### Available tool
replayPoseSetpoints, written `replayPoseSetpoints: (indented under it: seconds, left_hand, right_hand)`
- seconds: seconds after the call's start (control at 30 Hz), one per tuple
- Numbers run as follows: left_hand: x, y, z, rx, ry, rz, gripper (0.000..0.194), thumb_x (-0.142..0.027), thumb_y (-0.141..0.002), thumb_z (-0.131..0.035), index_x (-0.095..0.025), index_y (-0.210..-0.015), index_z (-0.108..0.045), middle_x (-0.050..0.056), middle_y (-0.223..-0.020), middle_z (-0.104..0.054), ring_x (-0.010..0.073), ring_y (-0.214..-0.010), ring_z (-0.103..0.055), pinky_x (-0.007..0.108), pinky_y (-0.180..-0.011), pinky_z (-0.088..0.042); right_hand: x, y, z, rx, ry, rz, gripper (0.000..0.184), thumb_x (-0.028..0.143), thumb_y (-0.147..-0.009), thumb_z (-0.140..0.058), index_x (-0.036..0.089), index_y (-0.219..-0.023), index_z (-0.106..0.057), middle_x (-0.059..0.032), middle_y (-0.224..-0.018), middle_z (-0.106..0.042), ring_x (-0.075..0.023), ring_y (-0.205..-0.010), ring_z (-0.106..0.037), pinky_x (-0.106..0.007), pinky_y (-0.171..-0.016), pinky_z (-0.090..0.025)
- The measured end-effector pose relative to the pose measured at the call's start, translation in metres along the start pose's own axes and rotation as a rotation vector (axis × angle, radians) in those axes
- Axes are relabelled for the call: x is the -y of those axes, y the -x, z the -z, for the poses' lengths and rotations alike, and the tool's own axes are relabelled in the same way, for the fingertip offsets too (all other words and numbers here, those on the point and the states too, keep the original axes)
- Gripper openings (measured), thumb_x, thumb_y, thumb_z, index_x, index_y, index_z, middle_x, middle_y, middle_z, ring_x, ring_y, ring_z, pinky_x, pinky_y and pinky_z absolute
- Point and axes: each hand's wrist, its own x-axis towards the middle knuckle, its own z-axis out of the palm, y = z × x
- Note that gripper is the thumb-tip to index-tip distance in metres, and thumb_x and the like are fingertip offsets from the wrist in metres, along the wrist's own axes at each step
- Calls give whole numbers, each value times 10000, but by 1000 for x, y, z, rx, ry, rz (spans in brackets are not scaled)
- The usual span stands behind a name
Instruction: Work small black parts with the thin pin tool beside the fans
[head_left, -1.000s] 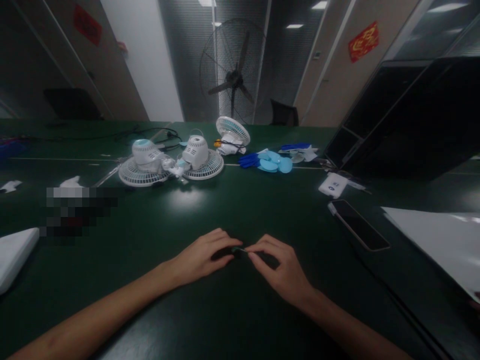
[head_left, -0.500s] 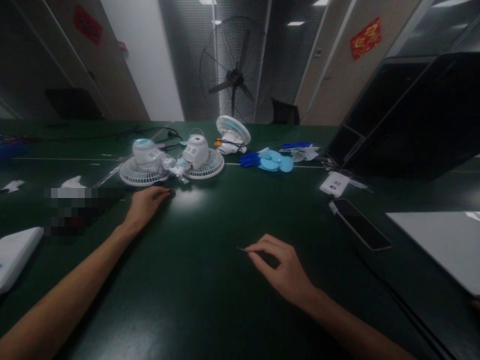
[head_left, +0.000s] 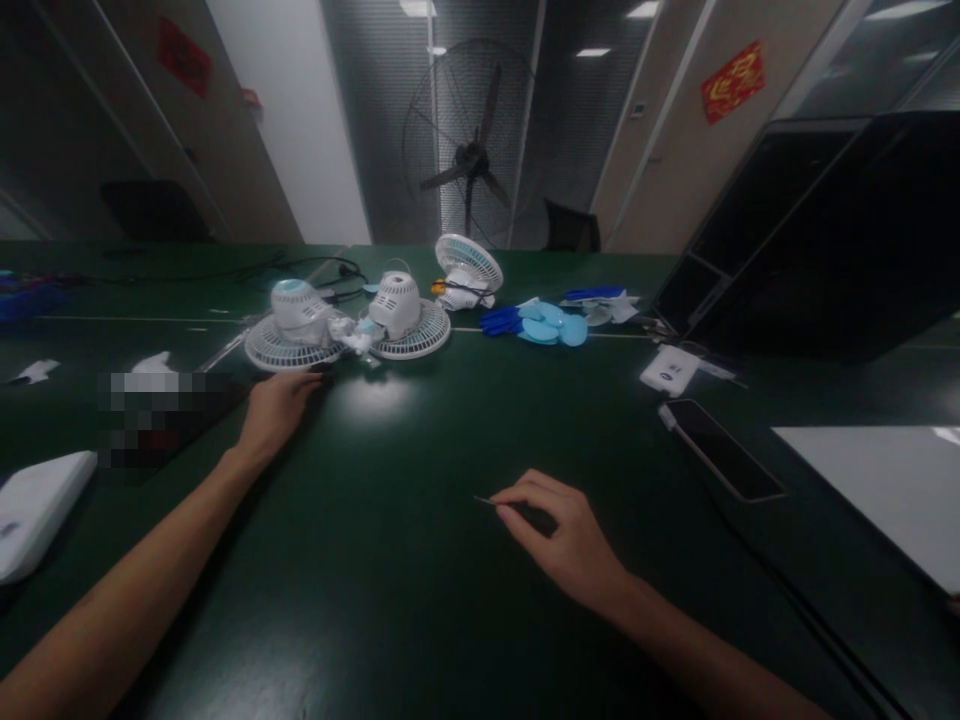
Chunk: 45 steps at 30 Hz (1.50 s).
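My left hand (head_left: 276,408) is stretched far out across the dark green table (head_left: 420,600), its fingers curled down at the front rim of a white and light-blue small fan (head_left: 294,330) that lies face down. What, if anything, those fingers hold is hidden. My right hand (head_left: 559,535) rests near the middle of the table with thumb and forefinger pinched on a thin small metal pin (head_left: 484,500) that sticks out to the left. A second small fan (head_left: 405,318) lies beside the first, and a third fan (head_left: 465,270) stands behind them.
Blue fan blades (head_left: 544,322) lie in a pile past the fans. A phone (head_left: 720,462), a white card (head_left: 669,370) and a black case (head_left: 817,240) sit at the right, white sheets (head_left: 877,490) nearer. A white box (head_left: 34,510) lies at the left edge. A big floor fan (head_left: 469,140) stands behind.
My hands were together over a small dark part one second ago. My left hand then reached out to the nearest small fan and has shifted slightly left; my right hand stayed put.
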Motion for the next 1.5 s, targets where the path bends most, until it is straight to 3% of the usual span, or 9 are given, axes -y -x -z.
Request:
replayPoseSetpoints:
  seconds: [0.13, 0.3, 0.43, 0.57, 0.67, 0.77, 0.83, 0.97, 1.5]
  left_hand:
    - [-2, 1, -1, 45, -64, -49, 381, -220, -1010, -487, -123, -1292, -724, 157, -1358, -702, 332, -1247, -663, 452, -1108, -477]
    - [-13, 3, 4, 163, -235, -46, 589, -63, -919, -440, -131, -1488, -576, 175, -1413, -663, 375, -1240, -665, 480, -1056, -508]
    - [-30, 5, 4, 215, -159, -125, 594, -70, -915, -442, -143, -1489, -579, 160, -1473, -621, 348, -1304, -629, 468, -1126, -471]
    - [-83, 26, -4, 296, 112, -390, 401, -270, -1043, -476, -183, -1379, -677, 115, -1418, -665, 284, -1274, -643, 446, -1134, -483]
    - [-138, 57, -14, 414, 398, -610, 337, -268, -1079, -476, -206, -1324, -698, 94, -1324, -705, 215, -1198, -668, 383, -1076, -523]
    - [-180, 86, -19, 500, 575, -697, 267, -244, -1066, -536, -225, -1272, -705, 78, -1227, -736, 202, -1148, -674, 380, -1050, -525]
    - [-191, 97, -19, 530, 617, -669, 259, -226, -1049, -571, -230, -1283, -680, 76, -1204, -732, 203, -1127, -673, 379, -1023, -533]
    - [-190, 102, -17, 556, 639, -597, 278, -203, -1015, -616, -242, -1289, -641, 72, -1211, -702, 203, -1112, -666, 364, -974, -551]
    - [-189, 100, -16, 587, 659, -625, 280, -198, -1016, -619, -236, -1293, -637, 74, -1222, -691, 208, -1133, -651, 367, -986, -536]
  right_hand:
    - [0, 0, 0, 3, 0, 7, 159, 251, -1025, -623, 221, -1085, -767, -48, -996, -705, -189, -882, -684, -319, -756, -559]
    - [1, -1, 1, 7, 4, 14, 161, 247, -1025, -618, 226, -1083, -767, -48, -994, -708, -188, -873, -684, -317, -753, -562]
    - [1, 0, 1, 12, 10, 11, 165, 257, -1028, -616, 226, -1088, -767, -47, -997, -707, -188, -876, -687, -314, -754, -569]
    - [1, 0, 0, -2, 26, 10, 180, 258, -1027, -603, 229, -1099, -765, -50, -1006, -704, -186, -867, -688, -305, -734, -570]
    - [0, 0, -2, -25, 84, 19, 184, 237, -1015, -597, 223, -1085, -766, -55, -992, -705, -186, -849, -691, -307, -734, -565]
    - [-1, 0, -3, -24, 158, 42, 174, 218, -1000, -605, 226, -1054, -769, -51, -961, -710, -183, -826, -697, -307, -748, -560]
    - [-1, 1, -4, -1, 181, 45, 169, 214, -993, -610, 229, -1046, -769, -47, -959, -713, -174, -802, -697, -297, -728, -557]
    - [-1, 2, -4, 30, 180, 35, 174, 205, -981, -610, 226, -1054, -766, -47, -981, -708, -166, -783, -689, -284, -684, -553]
    - [-2, 2, -4, -12, 154, 11, 173, 198, -970, -605, 216, -1018, -770, -48, -968, -699, -178, -798, -684, -298, -688, -557]
